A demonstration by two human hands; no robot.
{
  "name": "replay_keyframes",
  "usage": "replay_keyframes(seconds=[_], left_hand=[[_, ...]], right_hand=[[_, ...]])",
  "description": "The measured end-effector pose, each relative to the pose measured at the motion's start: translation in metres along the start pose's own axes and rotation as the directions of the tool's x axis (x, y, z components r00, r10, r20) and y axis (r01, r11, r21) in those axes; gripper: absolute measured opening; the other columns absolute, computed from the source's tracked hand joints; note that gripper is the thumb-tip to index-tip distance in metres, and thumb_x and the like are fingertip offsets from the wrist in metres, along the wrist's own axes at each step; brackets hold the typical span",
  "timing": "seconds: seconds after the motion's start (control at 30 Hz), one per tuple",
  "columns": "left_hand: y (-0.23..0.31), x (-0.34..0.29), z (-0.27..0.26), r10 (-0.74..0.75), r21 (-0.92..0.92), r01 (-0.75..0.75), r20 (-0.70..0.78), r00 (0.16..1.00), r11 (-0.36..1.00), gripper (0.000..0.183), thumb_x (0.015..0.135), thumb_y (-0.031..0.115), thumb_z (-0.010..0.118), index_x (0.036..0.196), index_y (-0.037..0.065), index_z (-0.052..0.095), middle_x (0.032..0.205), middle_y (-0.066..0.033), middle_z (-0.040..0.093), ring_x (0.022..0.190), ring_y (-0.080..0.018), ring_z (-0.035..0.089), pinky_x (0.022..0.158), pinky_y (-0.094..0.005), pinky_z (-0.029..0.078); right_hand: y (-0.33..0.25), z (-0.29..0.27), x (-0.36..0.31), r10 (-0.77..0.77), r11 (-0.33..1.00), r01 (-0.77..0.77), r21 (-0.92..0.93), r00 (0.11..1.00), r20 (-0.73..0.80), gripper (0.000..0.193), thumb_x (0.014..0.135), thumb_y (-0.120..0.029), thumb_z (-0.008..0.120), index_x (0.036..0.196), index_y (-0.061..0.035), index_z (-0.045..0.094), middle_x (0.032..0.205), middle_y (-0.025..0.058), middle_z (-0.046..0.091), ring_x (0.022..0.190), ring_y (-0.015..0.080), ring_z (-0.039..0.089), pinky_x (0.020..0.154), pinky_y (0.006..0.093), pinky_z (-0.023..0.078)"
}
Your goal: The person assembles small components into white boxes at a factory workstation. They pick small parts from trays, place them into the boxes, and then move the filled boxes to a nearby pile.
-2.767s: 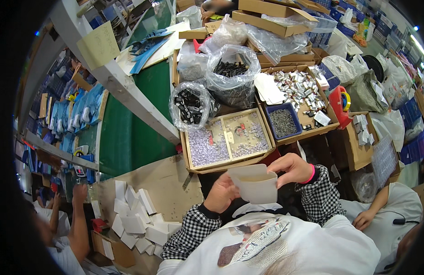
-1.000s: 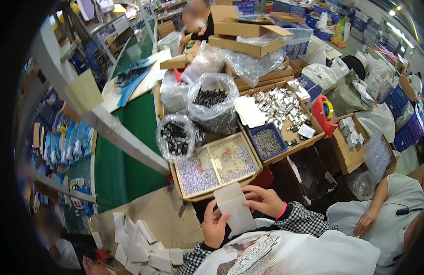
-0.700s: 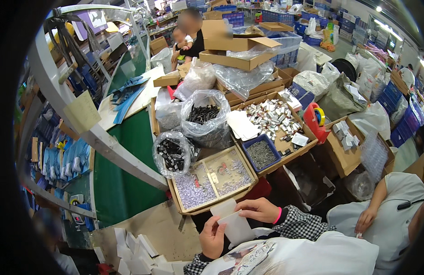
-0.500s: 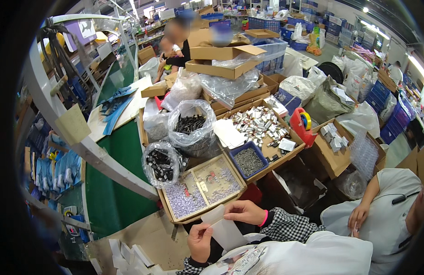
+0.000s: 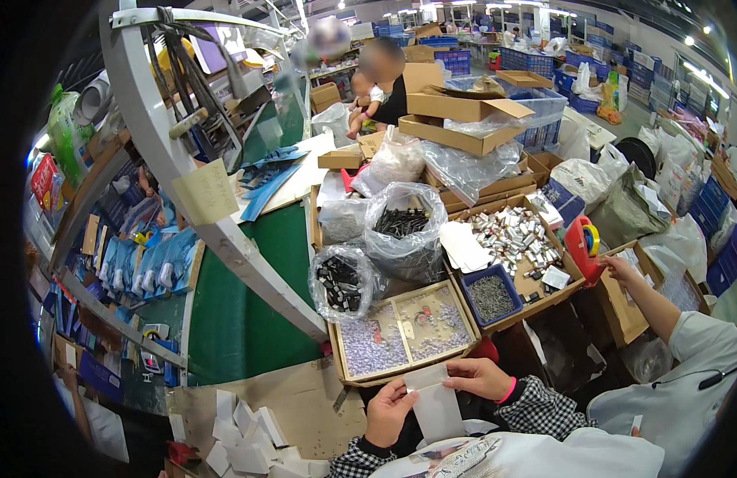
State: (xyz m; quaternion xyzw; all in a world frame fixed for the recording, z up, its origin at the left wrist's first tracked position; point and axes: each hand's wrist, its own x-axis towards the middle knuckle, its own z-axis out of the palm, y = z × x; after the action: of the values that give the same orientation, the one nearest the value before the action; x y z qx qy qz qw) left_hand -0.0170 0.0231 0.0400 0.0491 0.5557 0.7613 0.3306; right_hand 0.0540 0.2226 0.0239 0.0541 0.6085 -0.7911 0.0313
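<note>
A white card box (image 5: 437, 413), looking flat with a folded top flap, is upright between my two hands, close to my body. My left hand (image 5: 387, 411) pinches its left edge with thumb and fingers. The upper right corner by the flap is gripped by my right hand (image 5: 481, 378), which has a pink band at the wrist. Just beyond my hands lies a divided wooden tray (image 5: 406, 331) with many small pale purple parts. Small white boxes (image 5: 247, 436) lie heaped on a cardboard sheet (image 5: 304, 396) to my left.
Clear bags of black parts (image 5: 340, 285) stand behind the tray. A blue bin of small metal pieces (image 5: 491, 298) sits in a carton of silvery parts (image 5: 518, 243). At right, a co-worker's hand (image 5: 621, 271) reaches to a red tape dispenser (image 5: 582, 248). A metal frame (image 5: 249, 247) rises at left.
My view has swung left, shifting everything rightward. Both hands keep hold of the white box. The co-worker's hand has moved from their lap to the tape dispenser.
</note>
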Motion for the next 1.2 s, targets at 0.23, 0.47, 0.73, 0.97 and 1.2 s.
replay_keyframes(seconds=[0.23,0.47,0.73,0.97,1.2], left_hand=[[-0.003,0.004,0.001,0.155,0.243,-0.153,0.013,0.988,0.958,0.022,0.085,0.0,0.056,0.107,-0.002,0.057,0.095,-0.0066,0.062,0.078,-0.0081,0.056,0.067,-0.0196,0.046],[-0.005,0.005,-0.012,0.039,0.191,-0.046,0.043,0.998,0.98,0.017,0.086,0.002,0.057,0.103,0.0,0.059,0.092,-0.0014,0.06,0.078,-0.0061,0.053,0.07,-0.0197,0.045],[-0.006,-0.004,-0.001,0.105,0.138,-0.126,0.153,0.983,0.982,0.018,0.088,0.007,0.057,0.105,0.003,0.055,0.105,-0.0048,0.058,0.091,-0.0101,0.054,0.08,-0.0226,0.046],[0.006,0.002,0.012,0.207,0.125,-0.226,0.148,0.967,0.966,0.037,0.083,0.001,0.061,0.114,0.001,0.042,0.104,-0.0096,0.057,0.094,-0.0125,0.056,0.079,-0.0236,0.047],[0.017,0.0,0.025,0.541,0.867,-0.338,0.098,0.835,0.365,0.078,0.067,0.023,0.078,0.127,0.001,0.033,0.119,-0.0189,0.048,0.104,-0.0303,0.054,0.086,-0.0373,0.045]], right_hand=[[-0.015,0.004,0.002,-0.181,0.829,0.142,-0.54,0.983,-0.02,0.024,0.082,-0.012,0.065,0.103,-0.001,0.063,0.088,0.0086,0.066,0.08,0.0091,0.061,0.073,0.0242,0.049],[-0.016,-0.003,0.005,-0.183,0.879,0.192,-0.437,0.981,0.062,0.019,0.083,-0.011,0.063,0.1,-0.0024,0.064,0.088,0.0074,0.066,0.079,0.0109,0.061,0.073,0.0246,0.049],[-0.041,-0.005,0.011,-0.056,0.909,0.134,-0.394,0.978,0.203,0.017,0.084,-0.015,0.064,0.091,0.001,0.065,0.087,0.0063,0.066,0.079,0.0105,0.059,0.071,0.0241,0.048],[-0.071,0.003,0.027,0.016,0.717,0.243,-0.654,0.931,0.364,0.026,0.08,-0.02,0.066,0.103,-0.0086,0.065,0.083,0.013,0.066,0.074,0.0231,0.064,0.067,0.0285,0.049],[-0.073,0.026,0.034,-0.34,0.702,0.314,-0.64,0.936,0.086,0.023,0.079,-0.015,0.066,0.102,-0.0078,0.066,0.083,0.014,0.065,0.073,0.0256,0.064,0.066,0.0295,0.049]])
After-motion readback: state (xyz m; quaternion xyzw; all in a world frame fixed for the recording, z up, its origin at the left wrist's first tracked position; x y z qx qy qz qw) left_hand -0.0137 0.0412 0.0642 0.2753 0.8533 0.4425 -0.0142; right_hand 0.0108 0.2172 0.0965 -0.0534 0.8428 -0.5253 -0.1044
